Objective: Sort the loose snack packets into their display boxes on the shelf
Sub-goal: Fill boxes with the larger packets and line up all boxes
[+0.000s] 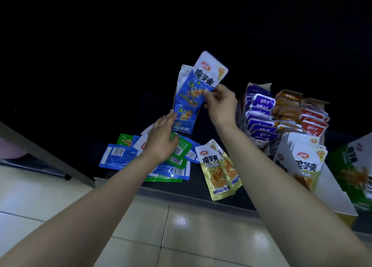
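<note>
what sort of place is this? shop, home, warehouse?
Probably a small shop's snack shelf, dimly lit. Display boxes of purple packets, orange packets and red packets stand side by side, loose barcoded packets lie heaped before a blue display box, and the floor is glossy tile.

The light is dim overall. Beyond and above the right hand [220, 103] the space sinks into near black, with no detail. The brightest area lies below both hands, where glossy floor tiles [181, 236] carry soft whitish glare patches; light seems to fall from above and behind the person. The blue packet [205, 79] pinched in the right hand is motion-smeared along its top edge, its print soft. The loose packets [116, 158] under the left hand [161, 141] show small glints on their foil and look fairly sharp. Far right of the right hand, a green box [354, 172] is blurred and stretched. Both forearms [281, 176] widen toward the lower corners from wide-angle distortion.
</note>
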Tool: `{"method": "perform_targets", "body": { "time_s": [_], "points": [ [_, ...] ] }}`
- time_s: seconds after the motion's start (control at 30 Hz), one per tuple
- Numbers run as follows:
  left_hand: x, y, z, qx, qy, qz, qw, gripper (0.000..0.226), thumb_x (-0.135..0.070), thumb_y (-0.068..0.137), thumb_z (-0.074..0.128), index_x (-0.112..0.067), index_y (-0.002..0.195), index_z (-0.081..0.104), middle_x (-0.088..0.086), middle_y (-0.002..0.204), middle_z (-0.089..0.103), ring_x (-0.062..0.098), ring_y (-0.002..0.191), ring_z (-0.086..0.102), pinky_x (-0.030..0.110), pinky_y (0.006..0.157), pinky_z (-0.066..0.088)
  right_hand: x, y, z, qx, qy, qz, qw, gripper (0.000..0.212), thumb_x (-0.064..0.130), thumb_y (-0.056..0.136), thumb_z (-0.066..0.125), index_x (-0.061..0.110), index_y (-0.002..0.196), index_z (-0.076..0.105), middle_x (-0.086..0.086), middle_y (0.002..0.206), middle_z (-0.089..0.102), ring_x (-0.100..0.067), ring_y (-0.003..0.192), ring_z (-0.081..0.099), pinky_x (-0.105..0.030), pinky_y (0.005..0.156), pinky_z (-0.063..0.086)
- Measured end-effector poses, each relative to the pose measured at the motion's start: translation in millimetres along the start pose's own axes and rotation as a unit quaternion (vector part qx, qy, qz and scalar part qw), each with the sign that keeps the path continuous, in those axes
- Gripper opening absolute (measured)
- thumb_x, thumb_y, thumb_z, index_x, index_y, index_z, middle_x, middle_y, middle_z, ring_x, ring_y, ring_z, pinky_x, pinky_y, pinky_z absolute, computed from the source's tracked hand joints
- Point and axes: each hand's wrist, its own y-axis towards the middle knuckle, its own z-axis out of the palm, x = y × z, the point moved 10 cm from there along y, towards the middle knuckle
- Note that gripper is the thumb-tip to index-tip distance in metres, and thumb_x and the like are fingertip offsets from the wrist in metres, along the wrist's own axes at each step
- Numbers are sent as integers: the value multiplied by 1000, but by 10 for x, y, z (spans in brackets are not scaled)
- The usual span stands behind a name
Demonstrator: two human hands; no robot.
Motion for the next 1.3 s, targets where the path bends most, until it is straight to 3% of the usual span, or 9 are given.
{"method": "perform_targets", "body": {
  "time_s": [0.23, 0.37, 0.57, 0.63, 0.73, 0.83, 0.97, 1.13, 1.3],
  "points": [
    [38, -4, 26, -10, 4, 25, 1000, 70, -13, 94, 55, -22, 154, 19, -11, 161, 14, 14, 146, 17, 38, 118, 21, -330, -134, 406, 50, -197, 6, 979, 28, 17, 90, 68, 15, 70, 49, 7, 57, 45, -3, 54, 42, -25, 59, 33],
    [34, -60, -23, -3, -15, 32, 999, 66, -12, 94, 54, -20, 152, 26, -10, 161, 14, 14, 146, 18, 29, 117, 18, -293, -180, 313, -13, -104, 11, 994, 39, 10, 81, 76, 9, 110, 49, -6, 95, 54, -7, 69, 56, -26, 69, 47],
    [210, -314, -276, -52, 49, -6, 997, 44, -11, 92, 56, -17, 136, 52, 4, 147, 41, 25, 134, 35, 37, 109, 29, -75, -498, 225, 68, -46, -68, 994, 19, 5, 87, 64, 14, 96, 50, -2, 81, 53, 0, 66, 49, -17, 63, 42],
    [312, -440, -349, -59, 92, -31, 993, 41, -11, 90, 57, -15, 131, 57, 7, 139, 48, 28, 129, 38, 37, 104, 30, -122, -734, 475, 202, -100, -80, 971, 18, 10, 87, 66, 14, 103, 58, -3, 93, 58, -4, 80, 55, -28, 73, 46],
    [539, -644, -413, -44, 143, -99, 984, 45, -17, 87, 61, -16, 132, 55, 9, 140, 47, 30, 130, 35, 38, 105, 27, -472, -1162, 850, 400, -290, -58, 868, 68, 38, 86, 70, 19, 144, 41, -8, 148, 40, -24, 133, 40, -38, 108, 34],
    [683, -823, -399, -18, 164, -122, 979, 54, -26, 87, 65, -18, 138, 49, 10, 145, 42, 33, 133, 32, 39, 108, 26, -609, -1296, 909, 420, -398, -71, 812, 84, 47, 83, 70, 23, 152, 27, -7, 156, 29, -27, 140, 29, -38, 111, 27],
    [697, -898, -415, -14, 170, -110, 979, 67, -32, 87, 66, -18, 146, 38, 10, 148, 40, 33, 134, 33, 40, 108, 28, -422, -1241, 909, 353, -392, -145, 837, 53, 33, 89, 61, 19, 140, 50, -10, 125, 62, -30, 113, 56, -38, 93, 46],
    [662, -824, -484, -28, 112, -139, 984, 90, -31, 88, 67, -13, 155, 9, 15, 153, 28, 34, 138, 27, 39, 110, 27, -135, -987, 591, 230, -304, -163, 910, 34, 12, 95, 48, 8, 125, 62, -14, 93, 70, -32, 79, 64, -38, 67, 50],
    [411, -603, -481, -63, -50, -137, 987, 55, -36, 95, 58, -13, 142, 43, 12, 142, 44, 28, 131, 41, 39, 106, 35, -109, -722, 248, 222, -80, 18, 972, 21, 8, 99, 46, 7, 107, 66, -8, 87, 67, -16, 74, 59, -26, 67, 44]
  ]
}}
